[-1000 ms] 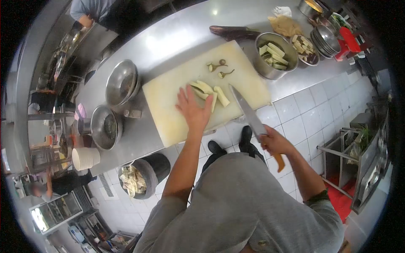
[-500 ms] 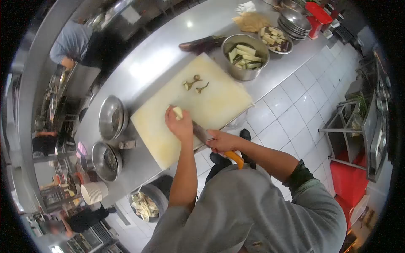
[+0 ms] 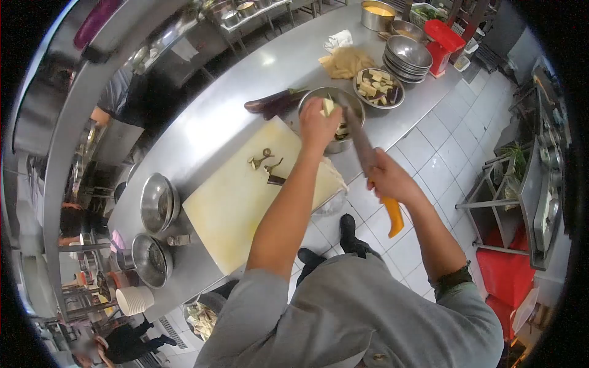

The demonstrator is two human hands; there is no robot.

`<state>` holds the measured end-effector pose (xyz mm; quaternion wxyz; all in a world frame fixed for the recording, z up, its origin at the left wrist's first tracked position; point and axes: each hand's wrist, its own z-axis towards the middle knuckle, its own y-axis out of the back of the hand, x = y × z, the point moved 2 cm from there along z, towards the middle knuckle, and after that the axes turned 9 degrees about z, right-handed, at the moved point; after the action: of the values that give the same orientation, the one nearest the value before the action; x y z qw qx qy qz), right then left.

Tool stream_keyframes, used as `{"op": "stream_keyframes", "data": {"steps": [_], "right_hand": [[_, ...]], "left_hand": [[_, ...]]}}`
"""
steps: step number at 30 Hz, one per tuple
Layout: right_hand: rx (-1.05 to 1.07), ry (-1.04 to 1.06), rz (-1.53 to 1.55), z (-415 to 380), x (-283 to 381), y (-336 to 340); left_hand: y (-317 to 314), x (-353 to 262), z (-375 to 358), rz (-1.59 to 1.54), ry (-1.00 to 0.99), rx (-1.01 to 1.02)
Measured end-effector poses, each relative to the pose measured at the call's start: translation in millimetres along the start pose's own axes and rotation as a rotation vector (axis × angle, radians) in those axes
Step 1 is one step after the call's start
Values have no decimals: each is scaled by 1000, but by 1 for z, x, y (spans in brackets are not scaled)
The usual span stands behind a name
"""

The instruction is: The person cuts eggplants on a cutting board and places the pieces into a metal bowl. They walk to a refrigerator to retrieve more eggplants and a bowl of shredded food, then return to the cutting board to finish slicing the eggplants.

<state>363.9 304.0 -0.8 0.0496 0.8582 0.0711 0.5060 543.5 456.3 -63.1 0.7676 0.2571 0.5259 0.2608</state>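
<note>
My left hand (image 3: 318,127) is closed around a pale eggplant piece (image 3: 329,107), held over the deep metal pot (image 3: 341,146), which my hand partly hides. In my right hand (image 3: 392,176) is a kitchen knife (image 3: 361,141) with an orange handle, gripped clear of the board's right side, its blade pointing up toward the pot. Several eggplant stem ends (image 3: 256,162) lie on the white cutting board (image 3: 227,202), along with a dark-skinned piece (image 3: 276,180). Whole purple eggplants (image 3: 270,103) rest on the steel table behind the board.
A metal bowl (image 3: 399,102) of cut eggplant stands beyond the pot, near stacked bowls (image 3: 407,58) and a red scale (image 3: 443,43). Two metal bowls (image 3: 151,260) sit left. Below the table edge is a bin (image 3: 215,302) with scraps. Other people work at far left.
My left hand has moved from the board to above the pot with the eggplant piece. The knife has swung up and right, off the board. The dark-skinned piece now shows beside the stems.
</note>
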Motion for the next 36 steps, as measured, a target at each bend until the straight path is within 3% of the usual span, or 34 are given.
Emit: {"op": "stream_keyframes", "data": {"steps": [3, 5, 7, 9, 12, 15, 18, 21, 23, 24, 25, 27, 28, 29, 30, 33, 36], "right_hand": [[-90, -19, -101, -10, -1, 38], [-12, -46, -70, -25, -7, 54], [84, -79, -21, -29, -23, 64], [208, -129, 26, -31, -41, 71], [269, -103, 37, -27, -45, 68], [238, -64, 76, -22, -42, 78], [191, -71, 123, -20, -34, 87], [187, -33, 155, -17, -32, 97], [140, -86, 100, -19, -55, 108], [167, -55, 92, -23, -53, 110], [156, -22, 127, -25, -68, 109], [247, 36, 128, -35, -56, 110], [263, 29, 136, -40, -56, 109], [273, 57, 185, -42, -68, 107], [299, 88, 229, -40, -78, 104], [357, 105, 202, -44, -76, 97], [337, 213, 106, -50, -55, 94]], "left_hand": [[28, 5, -19, -32, -103, -172], [79, 29, -50, -14, -3, -153], [120, 77, -88, 392, -18, 200], [130, 86, -134, 480, -139, 274], [123, 86, -150, 642, -149, 299], [122, 76, -139, 455, -50, 202], [114, -2, -76, 343, -178, 141], [90, -10, -10, 228, -214, 33], [70, 47, 38, 314, -118, 44], [50, 97, 61, 447, -90, 145], [49, 89, 70, 541, -91, 257], [8, 173, 82, 635, -274, 191], [-1, 181, 87, 761, -152, 271], [-7, 194, 89, 735, -151, 239], [-12, 202, 93, 715, -137, 205], [30, 145, 79, 799, -304, 47], [91, 131, 59, 633, -195, -6]]}}
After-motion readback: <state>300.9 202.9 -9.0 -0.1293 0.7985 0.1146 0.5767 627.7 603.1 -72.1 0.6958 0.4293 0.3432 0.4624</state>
